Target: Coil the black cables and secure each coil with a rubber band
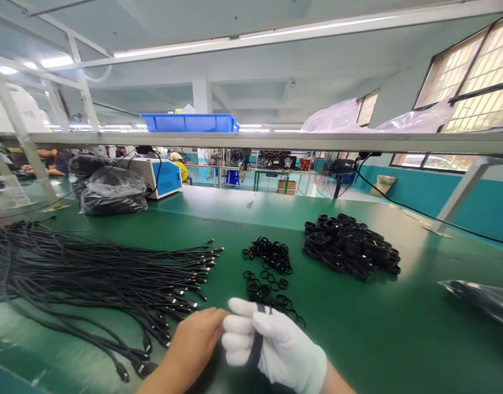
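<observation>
My right hand (276, 345), in a white glove, is closed around a folded black cable (256, 350), whose strands run down across the palm. Bare and bent, my left hand (197, 342) meets the gloved fingers; its fingertips are hidden, so I cannot tell what they grip. Just beyond the hands, small black rings (261, 287) lie scattered, with a denser heap of rings (271, 251) behind them. Many loose black cables (111, 273) spread over the left side, their metal plugs pointing right. To the right sits a pile of coiled black cables (350, 246).
The green table (382, 328) carries a plastic bag of dark items (114, 191) and a white-and-blue machine (165, 178) at back left. A clear bag (485, 301) lies at the right edge. Overhead, a shelf (271, 140) holds a blue tray (189, 123). Behind stands a fan (331, 175).
</observation>
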Demonstrator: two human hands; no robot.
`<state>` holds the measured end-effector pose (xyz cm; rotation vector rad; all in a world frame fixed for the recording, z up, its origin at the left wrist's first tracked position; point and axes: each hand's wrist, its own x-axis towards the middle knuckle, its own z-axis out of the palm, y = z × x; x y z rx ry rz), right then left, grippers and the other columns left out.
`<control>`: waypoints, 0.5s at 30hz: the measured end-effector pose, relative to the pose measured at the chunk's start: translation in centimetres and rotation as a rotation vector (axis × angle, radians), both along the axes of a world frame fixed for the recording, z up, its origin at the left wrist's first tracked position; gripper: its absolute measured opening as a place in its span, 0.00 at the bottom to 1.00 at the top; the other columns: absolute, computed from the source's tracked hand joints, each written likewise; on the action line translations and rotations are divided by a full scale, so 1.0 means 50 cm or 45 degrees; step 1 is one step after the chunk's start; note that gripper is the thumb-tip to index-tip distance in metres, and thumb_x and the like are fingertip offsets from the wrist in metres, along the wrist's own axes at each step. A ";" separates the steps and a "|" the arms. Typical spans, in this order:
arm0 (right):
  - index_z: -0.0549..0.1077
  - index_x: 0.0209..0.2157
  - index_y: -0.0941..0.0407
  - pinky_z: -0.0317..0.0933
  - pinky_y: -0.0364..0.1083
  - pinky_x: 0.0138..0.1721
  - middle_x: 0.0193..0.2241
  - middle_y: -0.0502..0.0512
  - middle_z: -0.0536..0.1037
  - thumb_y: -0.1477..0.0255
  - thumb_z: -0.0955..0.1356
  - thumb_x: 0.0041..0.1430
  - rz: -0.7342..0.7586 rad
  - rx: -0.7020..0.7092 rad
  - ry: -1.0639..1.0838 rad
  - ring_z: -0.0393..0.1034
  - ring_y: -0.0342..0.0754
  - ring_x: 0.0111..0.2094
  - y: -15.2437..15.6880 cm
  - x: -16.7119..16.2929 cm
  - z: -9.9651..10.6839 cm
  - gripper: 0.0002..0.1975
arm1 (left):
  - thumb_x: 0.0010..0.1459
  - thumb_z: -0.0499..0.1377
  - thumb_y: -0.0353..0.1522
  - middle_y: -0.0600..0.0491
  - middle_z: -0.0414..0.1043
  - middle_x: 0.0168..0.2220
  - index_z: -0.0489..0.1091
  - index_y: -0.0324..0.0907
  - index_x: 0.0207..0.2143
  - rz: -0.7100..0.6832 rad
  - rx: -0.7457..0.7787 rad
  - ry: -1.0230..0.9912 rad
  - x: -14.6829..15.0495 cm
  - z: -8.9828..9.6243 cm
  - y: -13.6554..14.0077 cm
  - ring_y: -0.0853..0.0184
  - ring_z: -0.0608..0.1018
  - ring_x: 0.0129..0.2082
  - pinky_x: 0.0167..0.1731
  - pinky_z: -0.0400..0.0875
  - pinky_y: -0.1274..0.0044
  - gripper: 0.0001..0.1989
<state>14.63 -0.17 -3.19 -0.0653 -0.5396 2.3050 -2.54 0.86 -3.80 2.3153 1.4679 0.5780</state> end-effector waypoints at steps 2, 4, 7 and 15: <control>0.67 0.31 0.58 0.49 0.42 0.28 0.22 0.45 0.61 0.70 0.75 0.43 -0.189 0.013 -0.030 0.56 0.39 0.25 0.015 0.013 0.002 0.15 | 0.60 0.47 0.27 0.54 0.76 0.33 0.72 0.45 0.36 0.094 0.084 0.231 0.000 -0.007 -0.002 0.65 0.76 0.35 0.35 0.66 0.77 0.14; 0.70 0.35 0.57 0.56 0.44 0.33 0.27 0.49 0.70 0.69 0.74 0.46 -0.347 -0.005 -0.117 0.63 0.42 0.29 0.029 0.028 -0.006 0.15 | 0.62 0.46 0.27 0.54 0.76 0.33 0.71 0.47 0.38 0.138 0.126 0.462 0.012 -0.007 -0.014 0.65 0.77 0.34 0.32 0.66 0.78 0.14; 0.70 0.45 0.57 0.56 0.52 0.48 0.43 0.59 0.74 0.67 0.74 0.46 -0.503 -0.066 -0.321 0.69 0.51 0.44 0.040 0.043 -0.023 0.23 | 0.61 0.48 0.27 0.55 0.75 0.31 0.71 0.47 0.35 0.133 0.202 0.649 0.045 -0.001 -0.044 0.65 0.77 0.30 0.28 0.64 0.78 0.13; 0.68 0.48 0.61 0.57 0.56 0.51 0.46 0.66 0.73 0.67 0.74 0.45 -0.533 -0.067 -0.569 0.71 0.55 0.45 0.031 0.047 -0.025 0.28 | 0.57 0.50 0.22 0.53 0.73 0.29 0.69 0.43 0.29 -0.143 0.289 0.666 0.082 -0.005 -0.073 0.64 0.76 0.27 0.29 0.64 0.74 0.11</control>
